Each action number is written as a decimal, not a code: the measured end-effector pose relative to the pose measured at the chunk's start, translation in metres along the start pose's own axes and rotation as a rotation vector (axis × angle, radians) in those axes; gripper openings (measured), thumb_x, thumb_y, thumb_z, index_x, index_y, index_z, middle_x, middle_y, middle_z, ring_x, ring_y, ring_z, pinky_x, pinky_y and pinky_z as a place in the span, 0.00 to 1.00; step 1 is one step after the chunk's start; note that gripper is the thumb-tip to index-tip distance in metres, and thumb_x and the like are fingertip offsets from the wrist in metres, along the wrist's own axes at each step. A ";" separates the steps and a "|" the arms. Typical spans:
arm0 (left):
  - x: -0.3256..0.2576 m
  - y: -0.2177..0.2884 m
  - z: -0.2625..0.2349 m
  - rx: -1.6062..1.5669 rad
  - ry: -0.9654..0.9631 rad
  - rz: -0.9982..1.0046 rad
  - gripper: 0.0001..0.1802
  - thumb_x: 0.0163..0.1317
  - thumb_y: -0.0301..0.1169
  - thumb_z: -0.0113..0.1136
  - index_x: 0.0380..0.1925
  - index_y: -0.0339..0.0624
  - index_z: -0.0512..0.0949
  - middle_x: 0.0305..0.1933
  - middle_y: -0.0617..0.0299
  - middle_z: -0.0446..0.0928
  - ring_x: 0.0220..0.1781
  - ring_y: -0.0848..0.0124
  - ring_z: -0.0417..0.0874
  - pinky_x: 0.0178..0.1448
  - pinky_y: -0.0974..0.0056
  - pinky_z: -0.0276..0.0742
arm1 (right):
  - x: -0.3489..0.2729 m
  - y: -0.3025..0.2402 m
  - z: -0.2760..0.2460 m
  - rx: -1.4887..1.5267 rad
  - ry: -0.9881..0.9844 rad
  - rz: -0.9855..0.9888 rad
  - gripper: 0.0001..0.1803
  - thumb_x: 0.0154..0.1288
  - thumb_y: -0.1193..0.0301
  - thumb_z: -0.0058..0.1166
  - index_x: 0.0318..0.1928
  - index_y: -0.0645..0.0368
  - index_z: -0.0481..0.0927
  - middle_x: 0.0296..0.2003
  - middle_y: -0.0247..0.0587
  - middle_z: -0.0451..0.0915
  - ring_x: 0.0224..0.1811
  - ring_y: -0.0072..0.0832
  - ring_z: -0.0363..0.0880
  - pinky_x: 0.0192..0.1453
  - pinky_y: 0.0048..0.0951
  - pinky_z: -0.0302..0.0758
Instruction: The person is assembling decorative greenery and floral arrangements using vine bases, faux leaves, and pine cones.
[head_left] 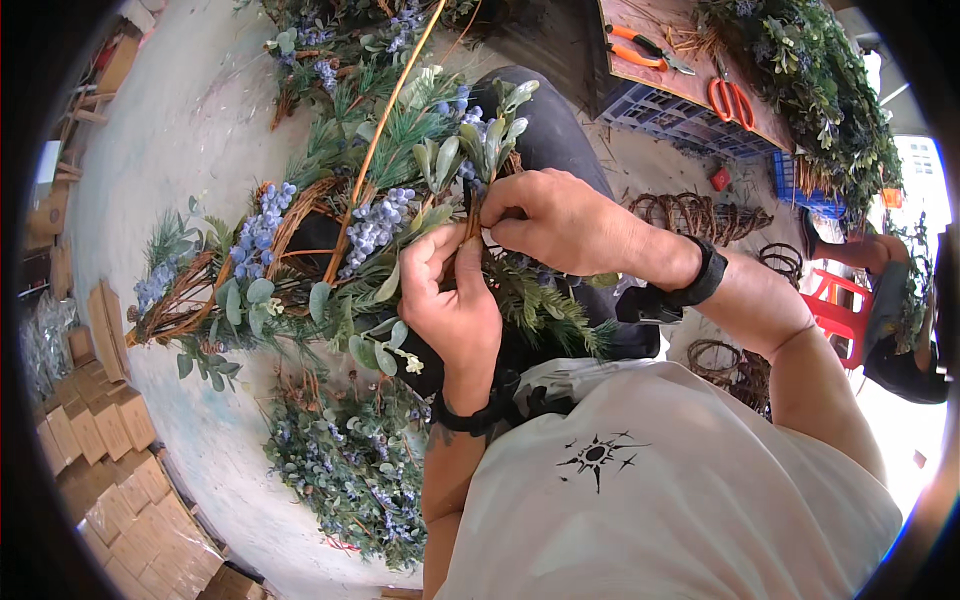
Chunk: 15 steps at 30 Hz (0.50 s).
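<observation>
A vine wreath (297,225) dressed with green leaves, pine sprigs and blue berries (378,222) lies across my lap. My left hand (450,300) is closed at its right side, thumb and fingers pinching a brown stem (474,212) of leafy greenery. Just above and to the right, my right hand (560,222) grips the same stem with curled fingers. The two hands almost touch, and their fingertips hide part of the stem. A long, bare tan vine (385,115) sticks up from the wreath to the left of my hands.
Orange-handled pliers (648,50) and red-handled scissors (730,100) lie on a board over a blue crate (655,115). More greenery (345,460) lies on the floor. Bare vine coils (700,215) and a red stool (838,312) are at right, near another person (900,345). Cardboard boxes (110,425) line the left.
</observation>
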<state>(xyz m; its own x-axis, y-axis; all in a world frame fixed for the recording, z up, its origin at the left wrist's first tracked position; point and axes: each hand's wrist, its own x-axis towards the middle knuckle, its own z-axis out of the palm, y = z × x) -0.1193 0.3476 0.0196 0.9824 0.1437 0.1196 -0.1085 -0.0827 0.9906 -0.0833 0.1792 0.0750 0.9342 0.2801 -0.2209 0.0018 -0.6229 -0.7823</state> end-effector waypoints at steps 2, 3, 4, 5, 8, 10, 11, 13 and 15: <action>0.000 -0.001 0.000 -0.032 0.023 0.023 0.14 0.67 0.13 0.66 0.52 0.29 0.78 0.47 0.51 0.88 0.46 0.72 0.88 0.53 0.67 0.83 | 0.001 0.000 -0.002 0.041 -0.061 -0.055 0.12 0.69 0.72 0.62 0.48 0.66 0.85 0.44 0.50 0.87 0.49 0.43 0.87 0.55 0.40 0.80; 0.000 -0.001 0.000 -0.036 0.030 0.026 0.14 0.67 0.13 0.66 0.51 0.28 0.79 0.47 0.51 0.88 0.46 0.71 0.88 0.53 0.67 0.83 | 0.000 0.000 -0.004 0.040 -0.060 -0.057 0.12 0.69 0.72 0.62 0.48 0.66 0.85 0.44 0.50 0.87 0.49 0.43 0.87 0.55 0.40 0.80; 0.000 -0.001 0.001 -0.041 0.037 0.028 0.13 0.66 0.13 0.66 0.50 0.28 0.79 0.47 0.51 0.88 0.47 0.71 0.88 0.53 0.67 0.84 | -0.002 0.000 -0.007 0.089 -0.061 -0.081 0.12 0.69 0.72 0.62 0.48 0.67 0.85 0.45 0.50 0.87 0.49 0.42 0.86 0.55 0.39 0.80; -0.001 -0.001 0.002 -0.040 0.040 0.027 0.13 0.66 0.13 0.66 0.50 0.28 0.79 0.47 0.51 0.88 0.47 0.71 0.88 0.53 0.67 0.84 | -0.003 0.001 -0.008 0.139 -0.064 -0.106 0.12 0.69 0.72 0.62 0.49 0.67 0.84 0.45 0.50 0.87 0.50 0.42 0.86 0.56 0.39 0.80; -0.001 -0.003 0.003 -0.047 0.035 0.038 0.12 0.66 0.13 0.67 0.49 0.27 0.79 0.47 0.51 0.88 0.46 0.71 0.89 0.53 0.66 0.85 | 0.002 0.000 -0.010 0.200 -0.104 -0.179 0.14 0.67 0.69 0.62 0.49 0.65 0.85 0.43 0.50 0.87 0.48 0.44 0.87 0.57 0.40 0.81; -0.001 -0.006 0.001 -0.054 0.064 0.078 0.11 0.67 0.13 0.67 0.48 0.27 0.80 0.47 0.51 0.87 0.45 0.71 0.89 0.53 0.66 0.85 | -0.002 -0.013 -0.019 0.244 -0.208 -0.103 0.15 0.66 0.70 0.62 0.50 0.66 0.85 0.43 0.49 0.87 0.48 0.40 0.87 0.57 0.39 0.80; -0.001 -0.006 0.002 -0.055 0.069 0.078 0.11 0.67 0.13 0.67 0.48 0.27 0.80 0.47 0.51 0.87 0.45 0.71 0.89 0.53 0.66 0.85 | -0.003 -0.019 -0.025 0.282 -0.311 -0.031 0.16 0.66 0.71 0.61 0.51 0.66 0.84 0.43 0.48 0.87 0.48 0.37 0.87 0.57 0.38 0.80; -0.001 -0.006 0.003 -0.105 0.061 0.056 0.11 0.67 0.13 0.66 0.48 0.27 0.79 0.46 0.52 0.87 0.45 0.71 0.89 0.53 0.65 0.85 | -0.003 -0.013 -0.023 0.306 -0.324 -0.152 0.17 0.66 0.72 0.61 0.53 0.65 0.84 0.44 0.46 0.86 0.50 0.34 0.85 0.58 0.38 0.79; -0.001 -0.006 0.003 -0.108 0.073 0.064 0.10 0.67 0.14 0.66 0.47 0.27 0.80 0.46 0.53 0.87 0.45 0.71 0.89 0.53 0.66 0.85 | -0.003 -0.011 -0.022 0.333 -0.337 -0.269 0.18 0.65 0.73 0.60 0.54 0.65 0.83 0.44 0.44 0.85 0.52 0.31 0.84 0.60 0.37 0.78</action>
<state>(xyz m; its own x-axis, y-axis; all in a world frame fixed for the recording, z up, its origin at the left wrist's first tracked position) -0.1195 0.3453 0.0130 0.9596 0.2135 0.1832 -0.1901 0.0120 0.9817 -0.0780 0.1692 0.0973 0.7501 0.6505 -0.1193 0.0608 -0.2475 -0.9670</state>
